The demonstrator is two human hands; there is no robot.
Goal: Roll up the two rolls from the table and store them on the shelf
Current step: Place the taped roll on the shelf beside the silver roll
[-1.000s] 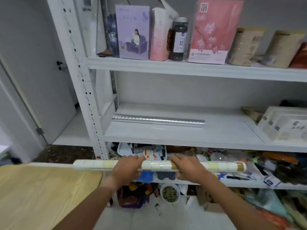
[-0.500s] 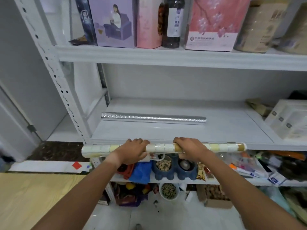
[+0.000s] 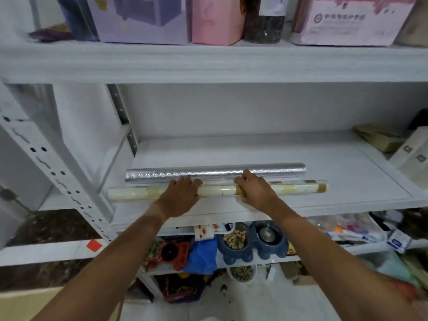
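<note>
A cream and tan checked roll lies lengthwise on the white middle shelf, near its front edge. Just behind it, touching or nearly so, lies a shiny silver roll. My left hand rests over the checked roll left of its middle, fingers curled over the top. My right hand covers it right of the middle, fingertips reaching the silver roll. Both hands still press on the checked roll.
Boxes and a dark jar stand on the shelf above. White packs and a brown bag sit at the middle shelf's right end. Below, blue bowls and clutter fill the lower shelf. A perforated upright stands left.
My hands have carried the checked roll up and forward from below the shelf edge and set it down on the middle shelf in front of the silver roll. The camera moved closer.
</note>
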